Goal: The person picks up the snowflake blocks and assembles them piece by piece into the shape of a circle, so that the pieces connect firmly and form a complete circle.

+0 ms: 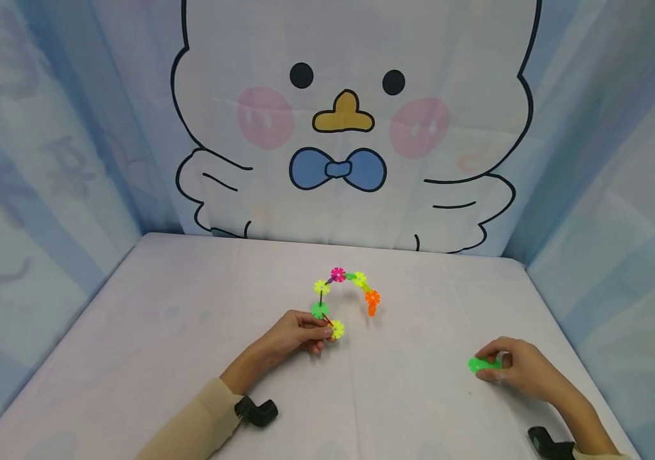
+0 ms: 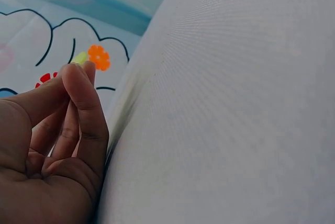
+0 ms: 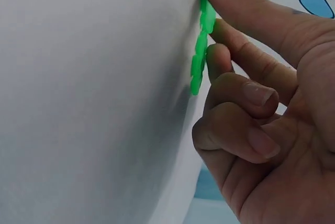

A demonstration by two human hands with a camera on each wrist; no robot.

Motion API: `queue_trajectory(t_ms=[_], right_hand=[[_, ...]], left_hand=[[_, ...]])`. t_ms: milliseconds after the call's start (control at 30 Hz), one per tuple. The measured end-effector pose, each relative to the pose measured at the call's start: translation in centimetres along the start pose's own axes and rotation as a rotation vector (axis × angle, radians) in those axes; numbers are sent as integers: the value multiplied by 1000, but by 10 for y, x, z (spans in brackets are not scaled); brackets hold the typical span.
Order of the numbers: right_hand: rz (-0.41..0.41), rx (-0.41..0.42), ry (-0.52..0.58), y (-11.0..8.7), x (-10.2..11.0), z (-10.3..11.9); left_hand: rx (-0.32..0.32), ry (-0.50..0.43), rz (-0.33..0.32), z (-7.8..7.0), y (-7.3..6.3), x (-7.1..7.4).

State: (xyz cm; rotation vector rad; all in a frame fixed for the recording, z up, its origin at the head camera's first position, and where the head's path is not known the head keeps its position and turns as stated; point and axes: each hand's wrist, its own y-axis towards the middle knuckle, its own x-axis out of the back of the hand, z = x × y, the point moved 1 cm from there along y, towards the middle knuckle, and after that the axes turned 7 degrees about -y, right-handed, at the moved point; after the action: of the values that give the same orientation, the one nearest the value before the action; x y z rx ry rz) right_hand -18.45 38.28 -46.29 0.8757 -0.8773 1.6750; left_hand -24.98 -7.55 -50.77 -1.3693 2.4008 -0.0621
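Near the table's middle my left hand (image 1: 298, 330) pinches one end of a curved chain of snowflake discs (image 1: 338, 275) between thumb and fingers. The chain's flower-shaped plastic discs are yellow, green, pink and orange, some seen edge-on. It arches up and away from the fingers to an orange disc (image 1: 372, 298). In the left wrist view the fingertips cover most of it, and an orange disc (image 2: 99, 57) shows behind them. On the right side, my right hand (image 1: 519, 367) pinches green snowflake discs (image 3: 198, 62), low over the table. They look like two in line; whether they are joined I cannot tell.
A white cloth covers the table (image 1: 408, 396). Behind it hangs a printed backdrop (image 1: 350, 211) with a cartoon face and blue bow tie. Pale blue curtains (image 1: 620, 223) stand along both sides. A black wrist mount (image 1: 257, 412) sits on each forearm.
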Motion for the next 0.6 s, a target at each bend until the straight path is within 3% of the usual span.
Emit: queue_trajectory(t_ms=[133,367,500,600], right_hand=[[-3,-20,-11,1,1,3],[-17,27,-29,2,2,10],[2,37,20,5,3,13],[20,40,121,11,0,18]], left_hand=[[1,3,-3,0,0,0],[8,7,2,-1,0,0],[16,8,-2,-2,-1,0],[23,5,-3,-2,-1,1]])
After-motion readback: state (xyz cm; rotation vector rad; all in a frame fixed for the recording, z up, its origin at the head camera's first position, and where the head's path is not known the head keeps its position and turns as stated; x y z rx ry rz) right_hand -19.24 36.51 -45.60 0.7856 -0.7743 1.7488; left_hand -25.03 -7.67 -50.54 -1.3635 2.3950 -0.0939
